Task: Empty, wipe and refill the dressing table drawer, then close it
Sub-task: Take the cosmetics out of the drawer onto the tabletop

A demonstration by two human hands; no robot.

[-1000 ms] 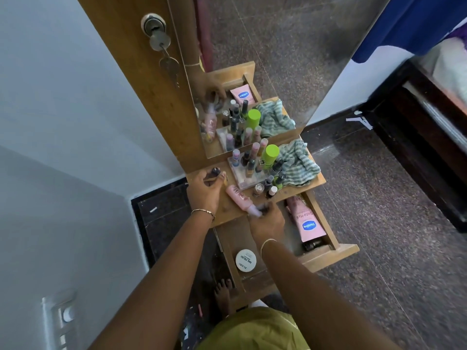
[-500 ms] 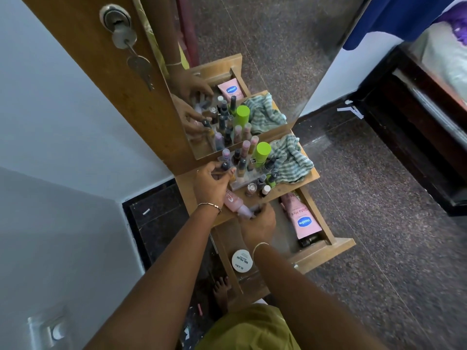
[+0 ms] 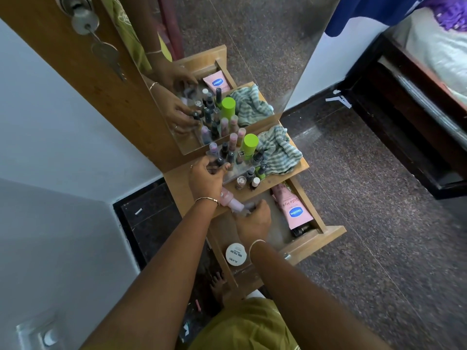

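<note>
Left hand (image 3: 206, 176): pinching a dark-capped nail polish bottle (image 3: 219, 161) among the shelf bottles.
Right hand (image 3: 254, 219): reaching into the open drawer (image 3: 316, 238); grip blurred, undeterminable.
Drawer contents: pink Vaseline tube (image 3: 293, 209), white round tub (image 3: 236, 254).
Striped cloth (image 3: 280, 149): lying on the shelf.

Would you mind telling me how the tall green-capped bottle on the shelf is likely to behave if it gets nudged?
The green-capped bottle stands upright and tall among small nail polish bottles, so it seems apt to tip and knock neighbours over. It looks cylindrical, so once down it may roll. The striped cloth on its right might stop it.
</note>
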